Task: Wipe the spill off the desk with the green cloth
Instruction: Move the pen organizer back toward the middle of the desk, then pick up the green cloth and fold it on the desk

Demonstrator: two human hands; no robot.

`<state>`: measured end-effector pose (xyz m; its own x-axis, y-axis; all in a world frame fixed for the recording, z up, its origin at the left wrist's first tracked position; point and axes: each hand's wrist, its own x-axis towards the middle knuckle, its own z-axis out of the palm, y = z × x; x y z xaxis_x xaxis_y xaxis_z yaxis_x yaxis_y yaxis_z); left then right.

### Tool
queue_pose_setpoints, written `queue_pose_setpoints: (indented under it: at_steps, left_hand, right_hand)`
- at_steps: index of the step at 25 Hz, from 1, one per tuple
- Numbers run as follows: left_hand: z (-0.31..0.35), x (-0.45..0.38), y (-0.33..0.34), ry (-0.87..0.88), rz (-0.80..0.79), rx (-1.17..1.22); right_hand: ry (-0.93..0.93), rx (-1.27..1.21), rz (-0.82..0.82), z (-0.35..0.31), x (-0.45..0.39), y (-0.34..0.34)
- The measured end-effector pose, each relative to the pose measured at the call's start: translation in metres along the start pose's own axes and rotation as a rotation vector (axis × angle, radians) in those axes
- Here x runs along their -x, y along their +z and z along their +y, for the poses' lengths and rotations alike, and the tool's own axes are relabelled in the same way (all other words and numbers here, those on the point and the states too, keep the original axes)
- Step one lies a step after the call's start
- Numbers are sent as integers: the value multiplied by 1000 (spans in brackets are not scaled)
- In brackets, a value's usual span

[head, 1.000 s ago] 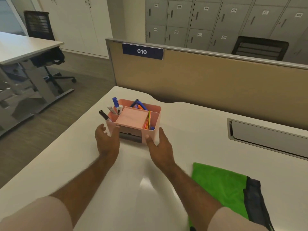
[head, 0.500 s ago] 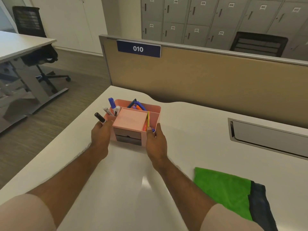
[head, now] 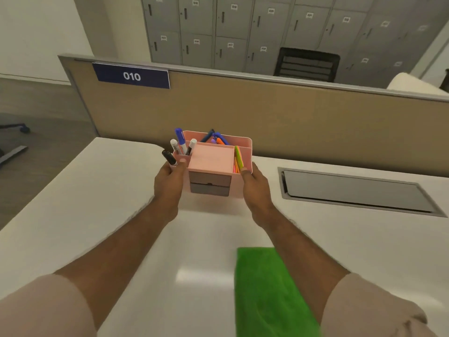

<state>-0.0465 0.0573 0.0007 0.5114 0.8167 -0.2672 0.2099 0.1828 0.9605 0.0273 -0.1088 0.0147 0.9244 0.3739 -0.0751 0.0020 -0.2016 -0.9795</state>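
A pink desk organiser (head: 210, 164) with pens, markers and sticky notes is gripped from both sides, my left hand (head: 168, 186) on its left wall and my right hand (head: 255, 190) on its right wall. It appears raised slightly above the white desk (head: 97, 203). The green cloth (head: 267, 293) lies flat on the desk near me, partly under my right forearm. I cannot make out any spill on the desk surface; only a glossy light reflection shows near the cloth.
A tan partition (head: 291, 122) with a blue "010" sign (head: 132, 76) stands behind the desk. A grey cable tray flap (head: 352, 190) is set into the desk at right. Grey lockers (head: 243, 27) and a black chair (head: 307, 65) stand beyond.
Both hands closed onto the sides of the organiser, which now looks lifted a little off the desk. The view shifted left-to-right and tilted, so the cloth sits lower in frame.
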Motion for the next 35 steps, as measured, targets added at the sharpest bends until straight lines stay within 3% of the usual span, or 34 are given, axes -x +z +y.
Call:
queue_pose_setpoints:
  at_steps: [4,11,21,30,32,35]
  left_hand:
    - [-3,6,61,-8,-114,-61]
    - [-23,-2,112,6,-161,-90]
    - [-42,-1,119,164,-208,-169]
    - [-38,-5,115,165,-287,-284]
    - [-39,2,107,247,-325,-371]
    - [-48,31,85,455,-271,-507]
  right_hand:
    - [72,-26,76,10,-25,-53]
    - [153,0,106,40,-45,-84]
    - [124,53,62,49,-63,-105]
    - [114,69,24,47,-58,-105]
    - [76,105,44,51,-45,-105]
    - [68,286,209,66,-2,-112]
